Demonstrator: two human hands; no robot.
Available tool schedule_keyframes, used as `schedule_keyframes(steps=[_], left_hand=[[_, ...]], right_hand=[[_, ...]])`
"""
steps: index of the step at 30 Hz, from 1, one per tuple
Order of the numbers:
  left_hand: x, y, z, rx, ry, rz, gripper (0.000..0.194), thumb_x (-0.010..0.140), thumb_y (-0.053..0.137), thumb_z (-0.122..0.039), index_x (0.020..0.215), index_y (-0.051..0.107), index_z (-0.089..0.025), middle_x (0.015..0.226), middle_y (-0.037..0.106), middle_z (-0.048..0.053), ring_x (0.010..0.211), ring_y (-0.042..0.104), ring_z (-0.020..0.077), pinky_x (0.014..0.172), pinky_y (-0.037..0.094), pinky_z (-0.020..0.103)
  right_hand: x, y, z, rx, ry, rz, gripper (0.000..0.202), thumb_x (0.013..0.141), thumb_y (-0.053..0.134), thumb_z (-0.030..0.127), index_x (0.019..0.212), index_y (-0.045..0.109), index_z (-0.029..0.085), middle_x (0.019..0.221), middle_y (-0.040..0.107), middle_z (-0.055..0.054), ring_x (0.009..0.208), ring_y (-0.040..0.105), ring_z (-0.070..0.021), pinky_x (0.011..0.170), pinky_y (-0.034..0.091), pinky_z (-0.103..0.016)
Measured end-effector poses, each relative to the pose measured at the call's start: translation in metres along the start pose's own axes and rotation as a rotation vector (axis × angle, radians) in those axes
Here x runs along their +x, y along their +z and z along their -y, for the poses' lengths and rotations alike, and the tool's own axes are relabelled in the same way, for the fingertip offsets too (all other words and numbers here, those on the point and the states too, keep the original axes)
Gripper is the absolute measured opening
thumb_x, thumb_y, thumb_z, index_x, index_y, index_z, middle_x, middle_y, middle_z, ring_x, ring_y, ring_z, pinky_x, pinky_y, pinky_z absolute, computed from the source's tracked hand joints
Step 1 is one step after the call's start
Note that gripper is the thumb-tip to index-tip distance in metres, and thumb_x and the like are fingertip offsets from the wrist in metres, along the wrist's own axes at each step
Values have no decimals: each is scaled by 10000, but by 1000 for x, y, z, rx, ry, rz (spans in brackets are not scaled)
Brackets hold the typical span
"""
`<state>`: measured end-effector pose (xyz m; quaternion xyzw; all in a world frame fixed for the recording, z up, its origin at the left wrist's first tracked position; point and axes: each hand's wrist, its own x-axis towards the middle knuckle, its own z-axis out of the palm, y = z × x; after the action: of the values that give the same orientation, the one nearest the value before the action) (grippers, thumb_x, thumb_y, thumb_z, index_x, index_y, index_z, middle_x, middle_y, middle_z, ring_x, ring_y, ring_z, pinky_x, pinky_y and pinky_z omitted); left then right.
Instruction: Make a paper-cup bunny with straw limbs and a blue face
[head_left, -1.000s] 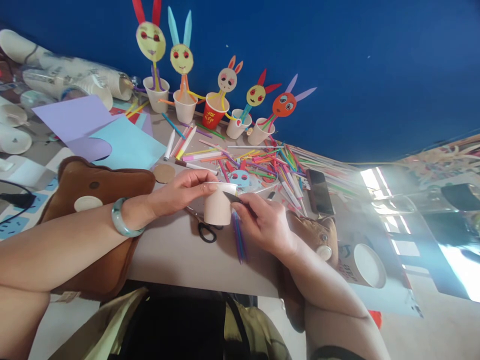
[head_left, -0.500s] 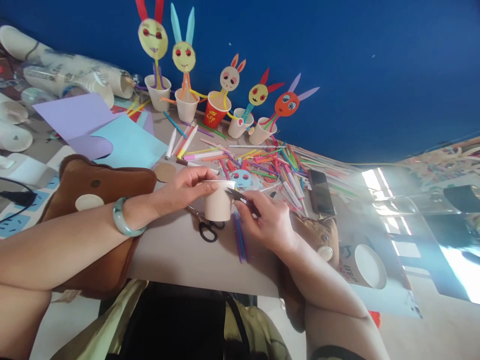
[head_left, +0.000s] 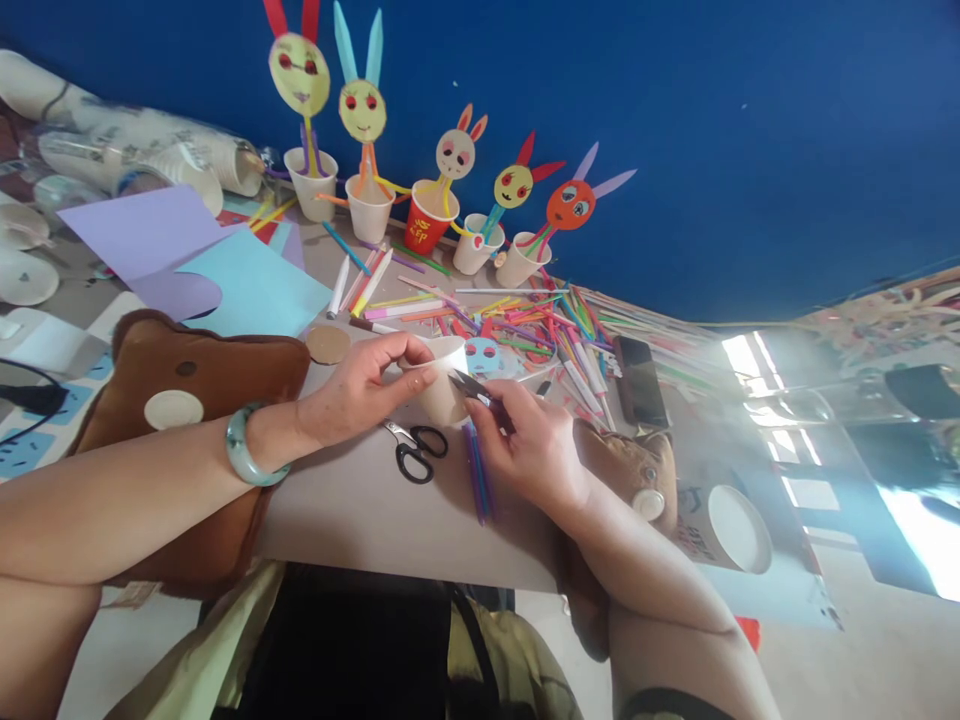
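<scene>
My left hand (head_left: 375,385) grips a plain white paper cup (head_left: 442,398) by its rim, thumb on the outside and fingers over the top. The cup is tilted, so part of its inside shows. In my right hand (head_left: 529,430) is a dark pointed blade (head_left: 474,388); its handle is mostly hidden by my fingers. The blade's tip points left and lies against or just in front of the cup's side; which, I cannot tell. Just below the cup, black-handled scissors (head_left: 420,452) lie on the table, with purple and blue sticks (head_left: 478,475) to their right.
Along the blue wall stand several cups with paper rabbit figures, among them a red cup (head_left: 430,218). Markers and coloured sticks (head_left: 517,330) are scattered behind my hands. Brown cushions (head_left: 217,390) lie under my forearms. A phone (head_left: 640,380) is at right, coloured paper (head_left: 255,280) at left.
The cup has been raised and tilted, its mouth now turned partly towards the camera. More of the scissors shows below it. My right hand and the blade have barely moved.
</scene>
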<state>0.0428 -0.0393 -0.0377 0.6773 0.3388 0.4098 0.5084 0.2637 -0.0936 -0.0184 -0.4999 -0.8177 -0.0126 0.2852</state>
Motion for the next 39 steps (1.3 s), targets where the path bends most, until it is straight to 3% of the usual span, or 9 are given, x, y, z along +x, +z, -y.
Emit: schedule_keyframes(steps=[10, 17, 23, 35, 39], left_hand=[[-3, 6, 7, 104, 66, -49, 237, 908, 653, -402, 892, 589, -174, 811, 586, 1, 695, 501, 118, 636, 432, 252], [-5, 5, 0, 228, 159, -58, 179, 915, 660, -322, 855, 580, -174, 759, 602, -16, 681, 527, 101, 603, 407, 227], [-5, 5, -5, 238, 149, -55, 222, 914, 660, -354, 808, 574, -179, 720, 619, -12, 646, 547, 106, 510, 376, 210], [-6, 7, -6, 268, 198, -71, 183, 906, 672, -280, 790, 576, -176, 700, 639, -32, 608, 545, 78, 493, 379, 176], [-6, 7, -4, 330, 229, -73, 165, 897, 681, -266, 799, 583, -177, 691, 639, -35, 587, 533, 74, 500, 378, 179]], right_hand=[[-1, 2, 0, -13, 14, -8, 164, 1002, 546, 320, 983, 627, 179, 679, 658, 14, 515, 548, -97, 533, 399, -211], [-2, 3, 0, 12, 42, 1, 167, 1002, 553, 336, 970, 626, 189, 632, 631, 31, 494, 535, -97, 520, 390, -211], [-3, 4, 1, -67, -32, -55, 179, 1017, 530, 320, 981, 632, 178, 667, 651, 12, 526, 561, -97, 538, 393, -209], [-4, 6, -1, -296, -134, -98, 202, 1033, 501, 310, 981, 628, 162, 682, 667, -6, 579, 613, -112, 536, 368, -226], [-3, 5, -2, -169, -92, -58, 182, 1020, 528, 313, 969, 623, 166, 684, 672, -2, 557, 609, -108, 542, 391, -216]])
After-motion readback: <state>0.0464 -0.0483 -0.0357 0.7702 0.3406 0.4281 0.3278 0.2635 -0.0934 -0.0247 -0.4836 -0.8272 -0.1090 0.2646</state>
